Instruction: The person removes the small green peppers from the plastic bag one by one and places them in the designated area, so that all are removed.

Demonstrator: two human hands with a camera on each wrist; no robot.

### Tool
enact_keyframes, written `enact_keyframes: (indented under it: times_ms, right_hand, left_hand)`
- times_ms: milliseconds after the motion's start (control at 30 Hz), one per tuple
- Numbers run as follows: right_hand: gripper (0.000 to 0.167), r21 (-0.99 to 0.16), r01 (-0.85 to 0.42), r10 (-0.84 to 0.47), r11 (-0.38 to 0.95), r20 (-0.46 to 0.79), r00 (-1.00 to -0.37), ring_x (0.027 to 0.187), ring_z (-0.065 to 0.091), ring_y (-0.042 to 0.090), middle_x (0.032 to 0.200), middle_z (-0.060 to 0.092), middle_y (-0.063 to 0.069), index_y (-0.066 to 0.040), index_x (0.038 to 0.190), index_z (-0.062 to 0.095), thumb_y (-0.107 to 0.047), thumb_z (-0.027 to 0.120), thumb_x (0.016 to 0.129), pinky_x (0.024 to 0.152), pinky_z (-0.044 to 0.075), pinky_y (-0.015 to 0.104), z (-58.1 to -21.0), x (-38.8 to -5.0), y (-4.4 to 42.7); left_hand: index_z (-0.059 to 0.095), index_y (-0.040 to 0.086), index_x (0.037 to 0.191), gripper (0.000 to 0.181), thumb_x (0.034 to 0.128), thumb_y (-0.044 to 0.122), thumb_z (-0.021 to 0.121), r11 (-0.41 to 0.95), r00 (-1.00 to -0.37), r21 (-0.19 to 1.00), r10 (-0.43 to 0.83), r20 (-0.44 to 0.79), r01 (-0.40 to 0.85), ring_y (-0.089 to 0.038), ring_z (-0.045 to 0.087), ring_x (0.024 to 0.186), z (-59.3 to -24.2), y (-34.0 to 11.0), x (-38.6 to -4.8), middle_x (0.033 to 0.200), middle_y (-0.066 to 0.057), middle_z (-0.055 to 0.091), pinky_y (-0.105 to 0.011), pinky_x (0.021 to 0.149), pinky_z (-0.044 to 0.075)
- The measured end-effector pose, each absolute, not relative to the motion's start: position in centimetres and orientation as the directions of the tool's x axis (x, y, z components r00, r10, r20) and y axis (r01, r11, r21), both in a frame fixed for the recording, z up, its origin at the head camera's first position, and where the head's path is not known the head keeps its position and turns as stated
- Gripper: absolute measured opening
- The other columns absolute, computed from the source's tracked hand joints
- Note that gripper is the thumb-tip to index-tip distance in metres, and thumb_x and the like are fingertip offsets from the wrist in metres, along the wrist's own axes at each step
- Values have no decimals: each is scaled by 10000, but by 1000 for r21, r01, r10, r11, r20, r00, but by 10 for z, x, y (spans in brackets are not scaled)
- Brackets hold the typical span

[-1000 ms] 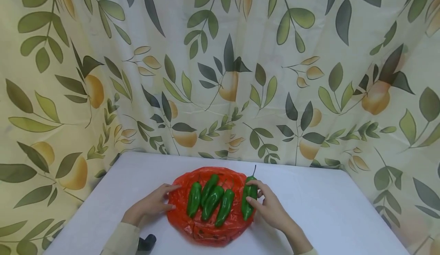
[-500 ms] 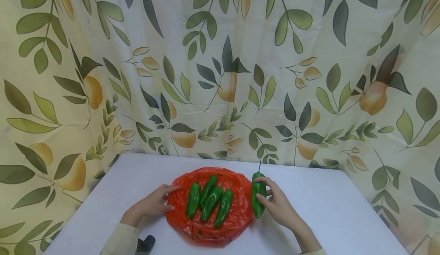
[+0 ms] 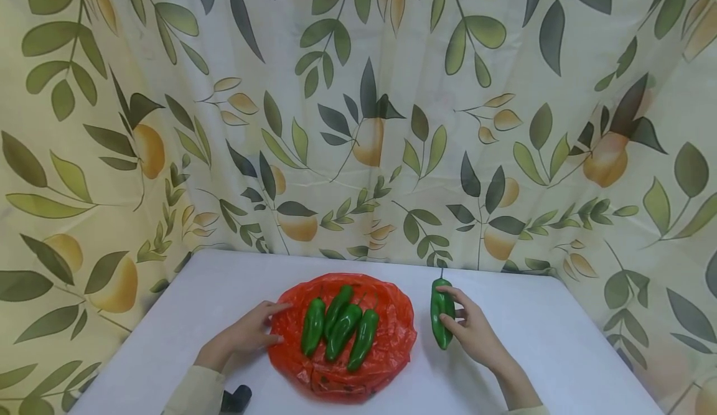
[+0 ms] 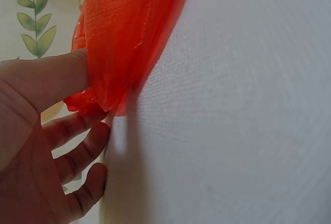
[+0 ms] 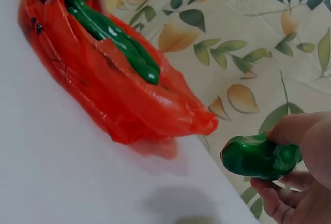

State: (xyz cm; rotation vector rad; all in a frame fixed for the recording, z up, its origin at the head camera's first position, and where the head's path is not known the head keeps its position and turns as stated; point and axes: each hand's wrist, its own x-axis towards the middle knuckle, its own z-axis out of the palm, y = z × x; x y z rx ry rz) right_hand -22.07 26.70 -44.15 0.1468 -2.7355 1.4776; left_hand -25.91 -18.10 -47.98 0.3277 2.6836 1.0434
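A green pepper with a long thin stem is held upright between the thumb and fingers of my right hand, to the right of the bag. In the right wrist view the held pepper appears end-on, above the table with its shadow below. Several more green peppers lie side by side on a crumpled red plastic bag spread in a round shape. My left hand grips the bag's left edge; in the left wrist view the thumb and index finger meet the red plastic, fingertips partly hidden behind it.
The white table runs back to a hanging curtain printed with leaves and fruit. By my left sleeve, near the front of the table, lies a small black object, partly out of view.
My right hand has lifted one pepper off the bag's right side and carried it rightward, clear of the bag. My left hand has stayed at the bag's left edge.
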Motion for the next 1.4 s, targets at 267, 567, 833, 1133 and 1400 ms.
enact_keyframes:
  times_ms: [267,567,833,1133,1400]
  right_hand:
    - [558,-852,-52,-45,522,34,-998,1046,660,302,1520,371,337,-110,1490,429,-11,602,968,756,625,312,-458,-226,275]
    - [610,-863,-38,-39,504,21,-999,1016,658,268,1517,355,367,-88,1508,417,2,632,945,726,607,291,-474,-229,279]
    - [607,-852,-27,-59,522,-4,-998,1014,653,276,1504,367,343,-102,1495,434,21,638,936,738,616,310,-480,-231,275]
    - [604,-834,11,-46,552,-44,-998,1072,599,312,1470,424,296,-152,1503,444,-6,637,949,771,609,328,-484,-234,272]
    - [609,-799,-4,-58,601,-39,-998,1154,547,351,1515,375,321,-140,1532,424,-73,643,968,863,586,385,-488,-230,273]
  left_hand:
    - [572,215,1437,683,810,145,835,719,-946,688,282,-160,98,-294,552,1225,-480,-181,-257,1309,-80,560,-556,1007,545]
    - [568,225,1440,675,822,162,831,717,-938,688,307,-163,115,-273,549,1211,-482,-181,-260,1309,-74,555,-543,1002,551]
    - [558,215,1452,677,831,156,821,714,-933,686,328,-147,143,-312,521,1279,-485,-181,-264,1360,-104,530,-585,1048,509]
    - [559,199,1450,686,820,153,828,720,-933,678,328,-145,148,-334,507,1290,-481,-181,-261,1359,-119,528,-595,1038,512]
    - [555,210,1455,677,834,156,817,720,-933,684,318,-169,121,-339,494,1313,-482,-180,-260,1379,-116,522,-598,1047,505]
